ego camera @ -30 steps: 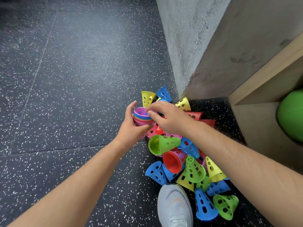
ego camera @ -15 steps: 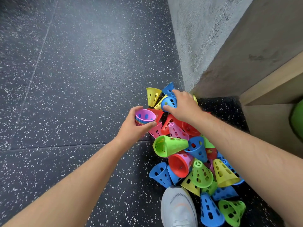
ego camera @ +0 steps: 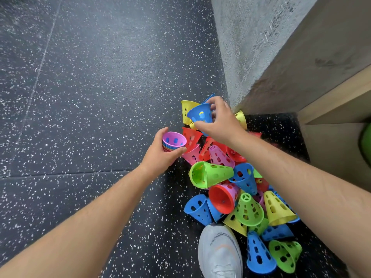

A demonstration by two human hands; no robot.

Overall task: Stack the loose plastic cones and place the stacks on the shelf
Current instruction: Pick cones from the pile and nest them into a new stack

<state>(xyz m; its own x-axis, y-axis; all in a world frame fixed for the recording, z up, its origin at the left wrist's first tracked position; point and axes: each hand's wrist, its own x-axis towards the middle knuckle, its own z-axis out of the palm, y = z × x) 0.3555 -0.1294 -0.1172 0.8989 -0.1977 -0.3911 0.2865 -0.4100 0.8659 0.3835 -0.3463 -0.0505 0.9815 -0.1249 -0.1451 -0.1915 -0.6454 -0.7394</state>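
My left hand grips a short stack of nested cones, wide ends up, with a purple cone on top. My right hand pinches a single blue cone by its rim, lifted just above the far end of the pile and up-right of the stack. A loose pile of several perforated cones in red, pink, green, blue and yellow lies on the floor beneath my right forearm. The wooden shelf shows at the right edge.
A grey concrete wall stands behind the pile. My white shoe rests at the near end of the pile. A green ball sits inside the shelf's lower compartment. Speckled black rubber floor stretches to the left.
My right hand left the stack, reached to the far end of the pile, took hold of a blue cone and lifted it. The left hand kept holding the stack.
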